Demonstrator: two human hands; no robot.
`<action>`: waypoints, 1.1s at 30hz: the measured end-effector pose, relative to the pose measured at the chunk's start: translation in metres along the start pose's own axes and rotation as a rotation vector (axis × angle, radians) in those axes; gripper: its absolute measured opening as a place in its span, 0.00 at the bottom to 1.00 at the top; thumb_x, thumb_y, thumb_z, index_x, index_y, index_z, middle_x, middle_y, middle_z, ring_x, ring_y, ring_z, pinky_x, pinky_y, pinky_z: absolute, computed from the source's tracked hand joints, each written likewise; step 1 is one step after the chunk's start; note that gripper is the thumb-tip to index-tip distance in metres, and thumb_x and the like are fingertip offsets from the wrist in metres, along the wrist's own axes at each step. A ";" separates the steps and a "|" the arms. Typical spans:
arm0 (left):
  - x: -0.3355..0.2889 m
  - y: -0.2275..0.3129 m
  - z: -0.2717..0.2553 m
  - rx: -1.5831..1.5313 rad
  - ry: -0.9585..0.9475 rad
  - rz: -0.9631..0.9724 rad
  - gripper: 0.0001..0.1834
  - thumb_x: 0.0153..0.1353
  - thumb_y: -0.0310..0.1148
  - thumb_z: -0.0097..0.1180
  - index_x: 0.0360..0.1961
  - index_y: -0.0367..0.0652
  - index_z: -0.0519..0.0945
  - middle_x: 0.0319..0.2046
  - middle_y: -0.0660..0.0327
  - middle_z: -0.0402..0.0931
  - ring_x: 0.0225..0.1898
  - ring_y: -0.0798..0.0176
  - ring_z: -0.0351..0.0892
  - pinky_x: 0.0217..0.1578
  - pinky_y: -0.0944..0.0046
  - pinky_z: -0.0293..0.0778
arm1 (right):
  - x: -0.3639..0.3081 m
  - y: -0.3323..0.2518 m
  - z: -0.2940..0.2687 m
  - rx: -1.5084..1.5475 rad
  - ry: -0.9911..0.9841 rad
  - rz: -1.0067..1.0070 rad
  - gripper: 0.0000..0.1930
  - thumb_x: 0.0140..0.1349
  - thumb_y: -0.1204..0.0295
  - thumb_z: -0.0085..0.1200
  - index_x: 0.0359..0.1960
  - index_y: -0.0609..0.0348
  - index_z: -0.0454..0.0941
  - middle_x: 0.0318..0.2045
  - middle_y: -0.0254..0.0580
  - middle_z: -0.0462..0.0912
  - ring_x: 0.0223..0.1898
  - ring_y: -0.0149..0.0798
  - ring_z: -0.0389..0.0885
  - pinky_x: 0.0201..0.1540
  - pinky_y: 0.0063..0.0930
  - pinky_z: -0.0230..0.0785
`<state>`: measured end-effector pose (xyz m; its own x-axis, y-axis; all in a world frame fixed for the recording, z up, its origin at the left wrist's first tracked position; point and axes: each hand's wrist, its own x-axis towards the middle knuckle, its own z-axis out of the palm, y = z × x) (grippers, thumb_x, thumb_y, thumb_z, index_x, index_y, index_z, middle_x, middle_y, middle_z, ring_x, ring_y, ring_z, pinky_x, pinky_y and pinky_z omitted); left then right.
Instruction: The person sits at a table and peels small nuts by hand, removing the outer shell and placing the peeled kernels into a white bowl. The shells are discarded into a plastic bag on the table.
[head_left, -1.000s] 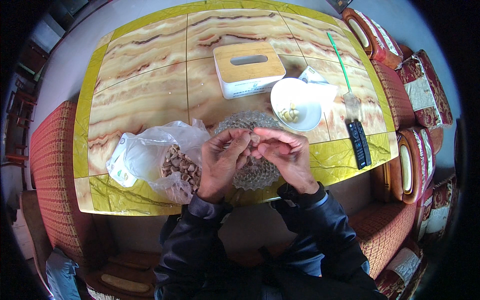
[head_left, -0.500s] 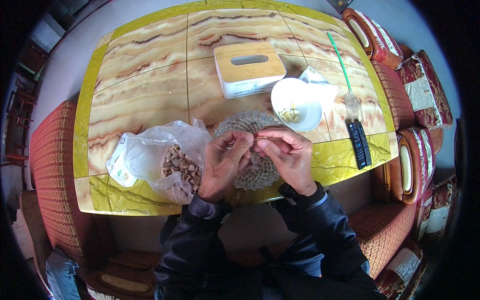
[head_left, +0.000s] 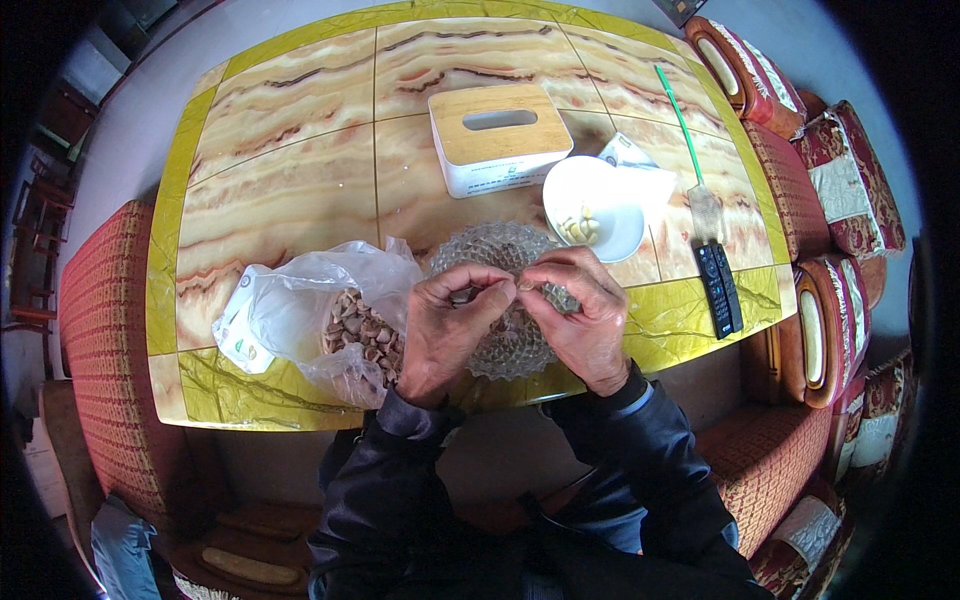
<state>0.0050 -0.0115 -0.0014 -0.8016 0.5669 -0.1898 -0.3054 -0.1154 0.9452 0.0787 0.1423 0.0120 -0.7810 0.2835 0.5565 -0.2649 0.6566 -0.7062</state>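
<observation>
Free: far-L tabletop (head_left: 280, 150) — wide | Obst.: bag (head_left: 295, 292) L, wht bowl (head_left: 622, 224) fwd-R, tissue box (head_left: 500, 145) fwd

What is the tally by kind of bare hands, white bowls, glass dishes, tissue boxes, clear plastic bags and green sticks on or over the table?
Bare hands: 2 (left hand, right hand)
White bowl: 1
Glass dish: 1
Tissue box: 1
Clear plastic bag: 1
Green stick: 1
Total: 7

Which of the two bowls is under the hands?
The clear, bumpy glass bowl; the white bowl, holding pale pieces, stands beyond the right hand.
</observation>
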 end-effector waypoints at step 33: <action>0.000 0.002 -0.006 0.218 0.032 0.095 0.04 0.57 0.23 0.62 0.33 0.32 0.83 0.26 0.68 0.79 0.29 0.79 0.74 0.31 0.75 0.71 | -0.007 0.000 0.002 0.137 -0.120 0.018 0.12 0.53 0.87 0.66 0.39 0.66 0.84 0.42 0.44 0.84 0.41 0.37 0.85 0.42 0.26 0.80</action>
<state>0.0019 -0.0166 -0.0007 -0.8384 0.5353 -0.1024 -0.1124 0.0140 0.9936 0.0828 0.1387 0.0070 -0.8463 0.2035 0.4924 -0.3180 0.5485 -0.7733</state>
